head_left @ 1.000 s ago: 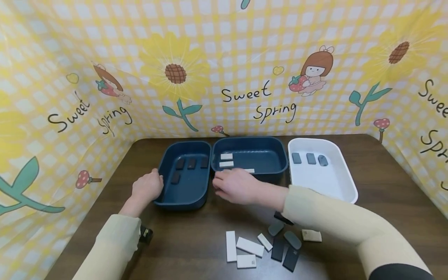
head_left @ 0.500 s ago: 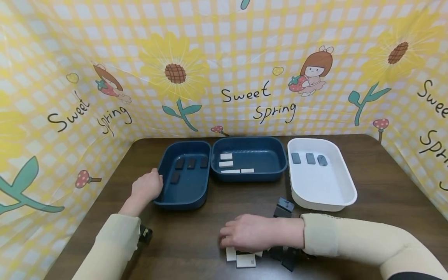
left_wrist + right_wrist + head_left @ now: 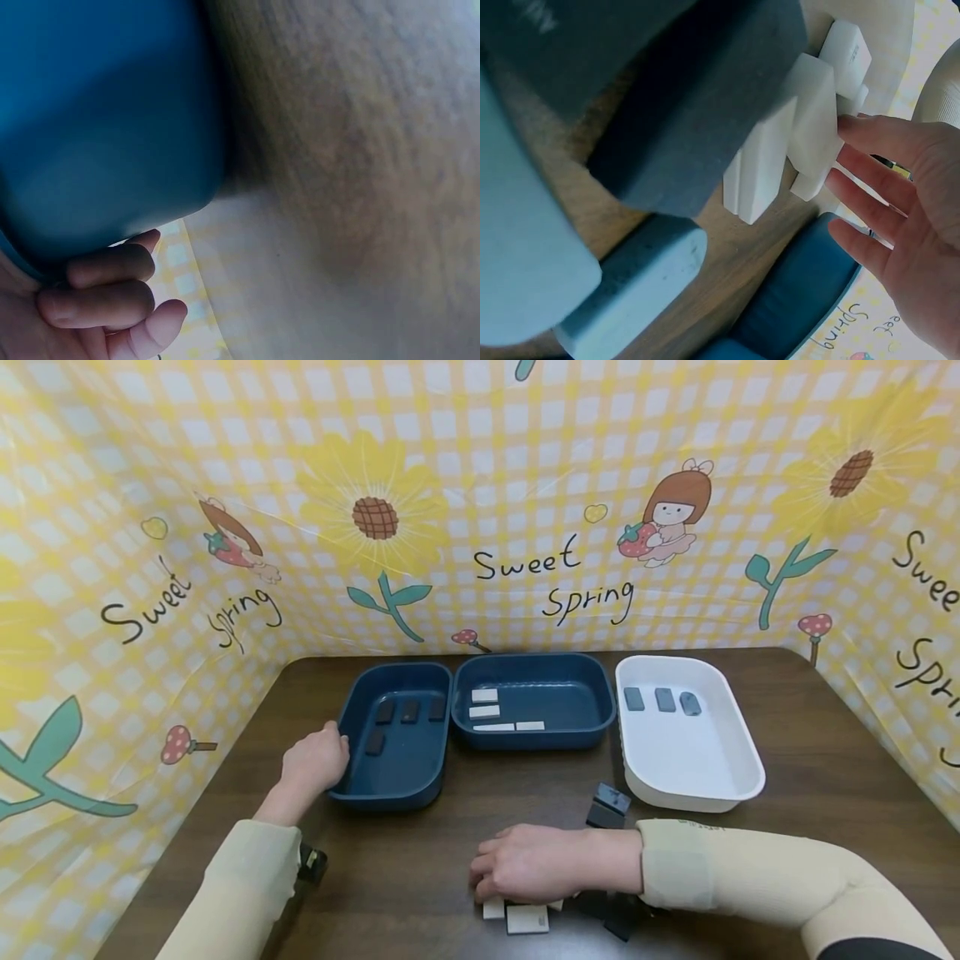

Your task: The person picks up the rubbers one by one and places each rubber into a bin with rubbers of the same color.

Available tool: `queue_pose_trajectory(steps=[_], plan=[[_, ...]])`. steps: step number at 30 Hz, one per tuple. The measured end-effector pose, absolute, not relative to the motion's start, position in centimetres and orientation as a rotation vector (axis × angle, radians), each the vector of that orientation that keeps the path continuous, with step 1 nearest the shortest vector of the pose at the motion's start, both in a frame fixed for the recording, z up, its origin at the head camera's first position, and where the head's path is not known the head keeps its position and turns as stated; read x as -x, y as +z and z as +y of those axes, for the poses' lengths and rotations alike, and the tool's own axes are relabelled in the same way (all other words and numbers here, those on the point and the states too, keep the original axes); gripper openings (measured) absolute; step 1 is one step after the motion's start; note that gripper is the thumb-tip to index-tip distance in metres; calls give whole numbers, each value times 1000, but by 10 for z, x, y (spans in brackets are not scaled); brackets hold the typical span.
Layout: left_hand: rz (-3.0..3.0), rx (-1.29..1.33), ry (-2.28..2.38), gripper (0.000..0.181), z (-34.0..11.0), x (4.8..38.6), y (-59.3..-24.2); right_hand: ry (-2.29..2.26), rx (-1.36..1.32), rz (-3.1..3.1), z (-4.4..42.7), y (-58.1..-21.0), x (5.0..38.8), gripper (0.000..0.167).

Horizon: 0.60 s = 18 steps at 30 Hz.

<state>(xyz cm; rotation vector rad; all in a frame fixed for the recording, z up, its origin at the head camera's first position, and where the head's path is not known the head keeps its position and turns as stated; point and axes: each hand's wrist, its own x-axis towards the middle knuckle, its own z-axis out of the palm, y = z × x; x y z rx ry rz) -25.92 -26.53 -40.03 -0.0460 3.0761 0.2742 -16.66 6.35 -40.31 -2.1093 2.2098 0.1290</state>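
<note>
In the head view my left hand (image 3: 317, 758) holds the left rim of the left dark blue bin (image 3: 397, 797). Its fingers curl at the rim of that bin in the left wrist view. Down at the front, my right hand (image 3: 528, 864) reaches over a group of flat white blocks (image 3: 527, 919) and hides part of them. From the right wrist its fingers look spread and slightly bent, with the thumb and fingertips at the edge of the white blocks (image 3: 812, 112). Dark blocks (image 3: 705, 105) and grey-blue rounded blocks (image 3: 634, 285) lie nearer that camera.
Several dark pieces (image 3: 409, 711) sit in the left bin. White pieces (image 3: 484, 712) lie in the middle blue bin (image 3: 534, 740). A white bin (image 3: 693, 760) at right contains three grey-blue pieces (image 3: 664, 699). A dark piece (image 3: 608, 805) lies before it. Patterned cloth rises behind the table.
My right hand has come from the front of the middle bin down to the white blocks. A white piece now shows along that bin's front wall. My left hand has stayed put.
</note>
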Motion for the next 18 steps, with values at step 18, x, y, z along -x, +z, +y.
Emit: queue_pose_trajectory(steps=[18], plan=[[3058, 17, 317, 43, -267, 259, -399, -153, 1991, 2377, 76, -397, 173, 21]])
